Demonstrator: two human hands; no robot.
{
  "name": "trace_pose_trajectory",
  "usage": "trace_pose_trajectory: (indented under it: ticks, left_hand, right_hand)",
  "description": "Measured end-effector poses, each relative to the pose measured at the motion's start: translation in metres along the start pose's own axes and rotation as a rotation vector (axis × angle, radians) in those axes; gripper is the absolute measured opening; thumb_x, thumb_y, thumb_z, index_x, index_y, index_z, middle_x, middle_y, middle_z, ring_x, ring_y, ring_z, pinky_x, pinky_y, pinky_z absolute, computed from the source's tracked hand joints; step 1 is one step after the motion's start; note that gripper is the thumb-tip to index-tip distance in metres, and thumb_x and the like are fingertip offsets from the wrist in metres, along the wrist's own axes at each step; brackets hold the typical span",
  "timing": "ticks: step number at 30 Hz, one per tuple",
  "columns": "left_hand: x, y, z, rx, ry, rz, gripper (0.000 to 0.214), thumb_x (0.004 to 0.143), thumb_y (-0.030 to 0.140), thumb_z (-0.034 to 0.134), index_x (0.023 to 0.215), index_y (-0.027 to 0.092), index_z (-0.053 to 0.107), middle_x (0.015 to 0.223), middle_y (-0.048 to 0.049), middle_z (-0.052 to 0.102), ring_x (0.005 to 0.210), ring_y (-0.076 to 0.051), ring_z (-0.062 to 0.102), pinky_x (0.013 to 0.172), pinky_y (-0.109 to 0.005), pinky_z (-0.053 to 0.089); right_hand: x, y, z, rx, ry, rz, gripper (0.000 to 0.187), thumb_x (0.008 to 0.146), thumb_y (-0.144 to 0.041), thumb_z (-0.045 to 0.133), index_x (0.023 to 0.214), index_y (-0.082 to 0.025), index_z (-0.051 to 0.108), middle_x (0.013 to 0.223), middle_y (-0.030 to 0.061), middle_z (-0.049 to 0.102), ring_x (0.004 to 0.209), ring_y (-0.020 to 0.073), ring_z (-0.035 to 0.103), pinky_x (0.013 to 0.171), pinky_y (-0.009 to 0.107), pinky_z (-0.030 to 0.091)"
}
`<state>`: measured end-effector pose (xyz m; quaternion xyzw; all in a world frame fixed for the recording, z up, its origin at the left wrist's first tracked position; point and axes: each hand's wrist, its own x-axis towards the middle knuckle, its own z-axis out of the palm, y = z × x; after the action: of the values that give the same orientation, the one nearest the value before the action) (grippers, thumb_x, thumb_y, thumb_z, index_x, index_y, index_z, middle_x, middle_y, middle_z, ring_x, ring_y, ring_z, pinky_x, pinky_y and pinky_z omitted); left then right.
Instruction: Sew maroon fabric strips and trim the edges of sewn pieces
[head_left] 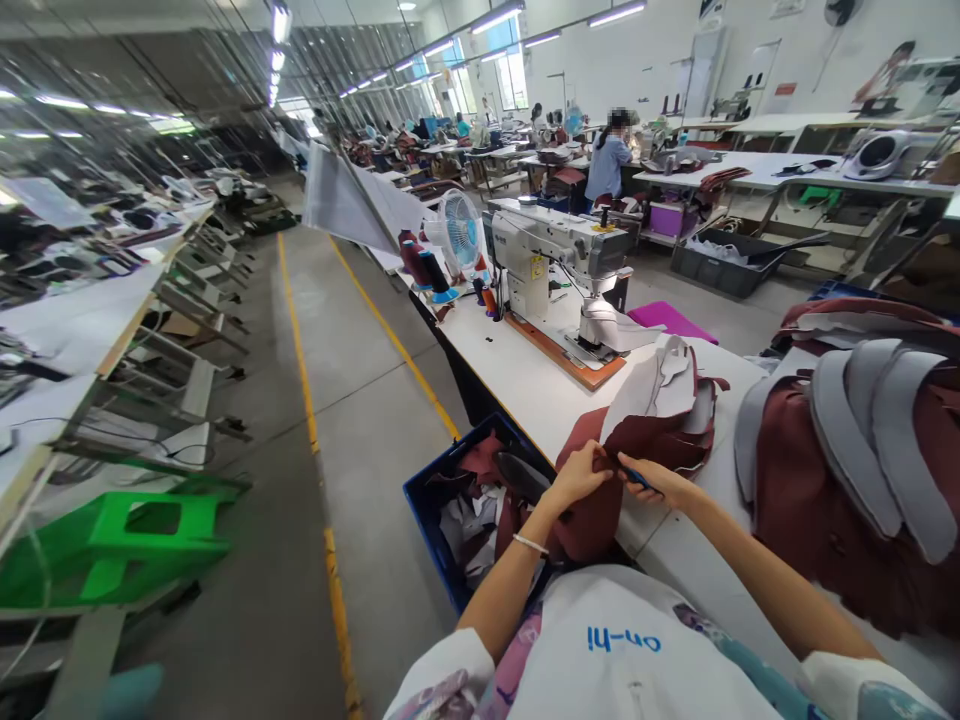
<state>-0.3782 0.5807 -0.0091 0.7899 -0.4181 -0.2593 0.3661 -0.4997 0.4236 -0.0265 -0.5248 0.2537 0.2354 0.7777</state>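
My left hand (577,478) is closed on a dark red leather piece (592,520) that hangs over the edge of the white table (525,380). My right hand (660,482) is closed on a small blue-handled tool (636,477), whose tip meets the leather right by my left fingers. Just behind my hands lies a stack of dark red and grey cut pieces (660,400). A thin bracelet sits on my left wrist.
A blue crate (427,500) of leather scraps stands on the floor below my hands. A sewing machine (555,260), a small fan (459,232) and thread cones sit further along the table. More red and grey pieces (847,440) lie at right. A green stool (127,540) stands at left. A person sits far back.
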Motion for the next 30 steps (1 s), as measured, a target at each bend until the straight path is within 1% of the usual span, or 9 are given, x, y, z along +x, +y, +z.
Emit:
trace_pose_trajectory:
  ticks: [3,8,12,15,18,23,26,28,30]
  left_hand:
    - [-0.005,-0.002,0.003,0.007,0.018,-0.047,0.034,0.072,0.028,0.067,0.099,0.02,0.049,0.095,-0.004,0.065,0.089,-0.022,0.061,0.078,-0.031,0.045]
    - [-0.008,-0.001,-0.001,0.032,0.016,-0.105,0.032,0.073,0.03,0.066,0.096,0.02,0.046,0.09,-0.0036,0.063,0.084,-0.022,0.061,0.073,-0.031,0.043]
    - [-0.01,-0.002,-0.006,0.022,0.023,-0.11,0.032,0.073,0.03,0.066,0.095,0.02,0.045,0.087,-0.0021,0.062,0.082,-0.02,0.061,0.07,-0.029,0.042]
    - [-0.011,-0.002,-0.006,0.035,0.006,-0.108,0.032,0.073,0.03,0.067,0.095,0.02,0.045,0.085,-0.0012,0.062,0.082,-0.021,0.061,0.068,-0.029,0.042]
    - [-0.012,-0.001,-0.003,0.052,0.003,-0.11,0.033,0.073,0.03,0.067,0.096,0.02,0.045,0.087,-0.0019,0.063,0.084,-0.021,0.062,0.069,-0.029,0.043]
    - [-0.014,-0.001,-0.003,0.046,-0.002,-0.096,0.034,0.071,0.027,0.069,0.097,0.019,0.048,0.092,-0.0038,0.064,0.088,-0.022,0.061,0.074,-0.03,0.043]
    - [-0.016,-0.001,-0.014,-0.027,-0.024,-0.101,0.037,0.069,0.031,0.071,0.097,0.018,0.051,0.089,-0.0021,0.064,0.085,-0.021,0.06,0.073,-0.03,0.043]
    - [-0.019,0.0,-0.028,-0.11,-0.051,-0.106,0.04,0.065,0.034,0.075,0.095,0.018,0.055,0.088,-0.001,0.063,0.085,-0.02,0.059,0.075,-0.029,0.043]
    - [-0.024,0.005,-0.047,-0.224,-0.063,-0.102,0.042,0.062,0.037,0.079,0.092,0.017,0.058,0.089,-0.0009,0.062,0.088,-0.019,0.057,0.079,-0.029,0.043]
  right_hand:
    - [0.007,-0.007,-0.005,0.029,-0.079,0.065,0.044,0.092,-0.061,0.04,0.08,-0.018,0.044,0.049,-0.0103,0.031,0.034,0.0018,0.016,0.03,0.011,0.009]
    - [0.009,-0.007,-0.003,0.074,-0.167,0.122,0.041,0.095,-0.056,0.035,0.081,-0.018,0.044,0.05,-0.0099,0.031,0.034,0.0023,0.016,0.029,0.01,0.009]
    - [0.004,-0.006,-0.003,0.131,-0.202,0.16,0.042,0.096,-0.055,0.032,0.08,-0.018,0.044,0.048,-0.0103,0.029,0.033,0.0022,0.015,0.027,0.01,0.01]
    - [0.004,-0.009,-0.001,0.192,-0.218,0.181,0.042,0.097,-0.054,0.03,0.081,-0.018,0.044,0.048,-0.0099,0.031,0.032,0.0023,0.017,0.026,0.01,0.011]
    - [0.006,-0.012,0.005,0.188,-0.204,0.164,0.041,0.097,-0.054,0.031,0.081,-0.018,0.044,0.049,-0.0095,0.032,0.031,0.0022,0.018,0.026,0.009,0.012]
    - [0.011,-0.016,0.011,0.148,-0.124,0.036,0.038,0.095,-0.052,0.04,0.075,-0.019,0.041,0.048,-0.0102,0.03,0.033,0.0015,0.016,0.027,0.009,0.011]
    - [0.007,-0.018,0.016,0.134,-0.059,-0.059,0.042,0.091,-0.058,0.045,0.076,-0.02,0.041,0.049,-0.0105,0.029,0.035,0.002,0.016,0.029,0.011,0.01]
    - [-0.003,-0.018,0.021,0.033,0.04,-0.212,0.044,0.088,-0.061,0.046,0.076,-0.02,0.041,0.05,-0.01,0.03,0.037,0.003,0.018,0.03,0.013,0.011]
    - [-0.018,-0.018,0.026,-0.181,0.159,-0.423,0.044,0.087,-0.061,0.048,0.073,-0.02,0.041,0.053,-0.0087,0.032,0.04,0.0043,0.024,0.032,0.015,0.016]
